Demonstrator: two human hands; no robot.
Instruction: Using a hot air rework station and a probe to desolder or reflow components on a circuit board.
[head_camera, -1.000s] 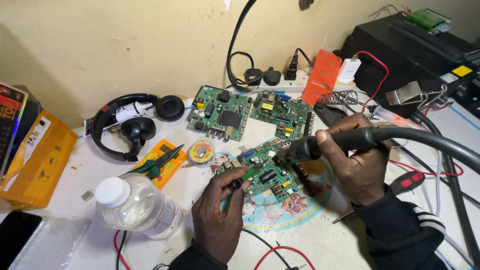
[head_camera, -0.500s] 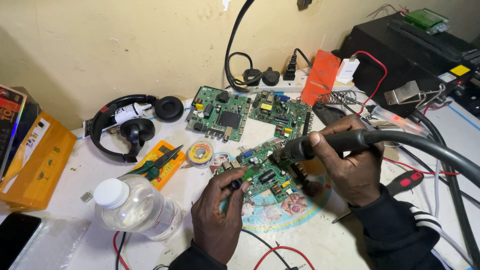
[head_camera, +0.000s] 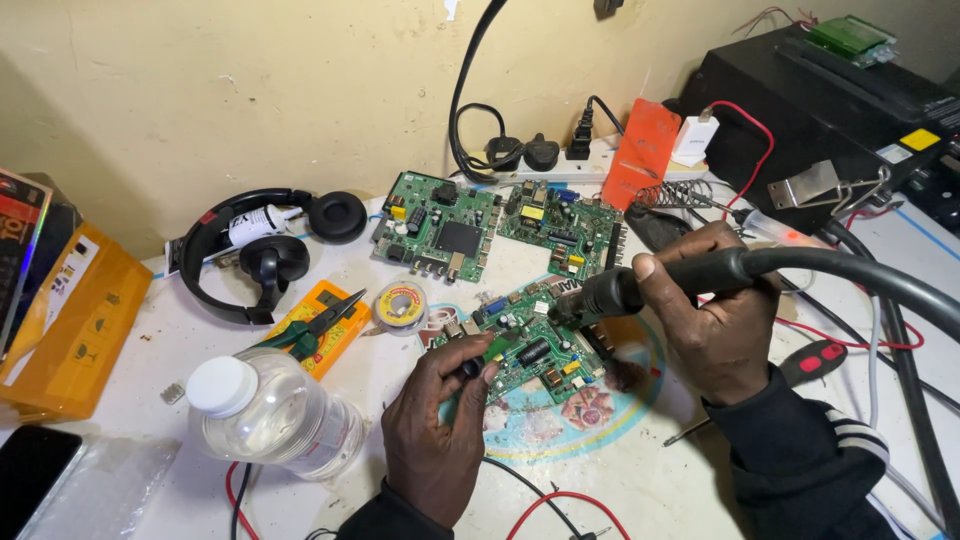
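The right hand (head_camera: 722, 320), clamped on a black hose-fed hot-air nozzle (head_camera: 600, 295), aims toward eight o'clock at the small green circuit board (head_camera: 530, 345), while the left hand (head_camera: 435, 430) pinches a slim black tool (head_camera: 468, 368) at the board's seven-o'clock edge.

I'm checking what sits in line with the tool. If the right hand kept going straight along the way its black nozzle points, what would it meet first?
Most likely the small green circuit board: the right hand aims the black nozzle down-left at it, tip just over its upper edge. Whether they touch is unclear. The left hand lies farther along.
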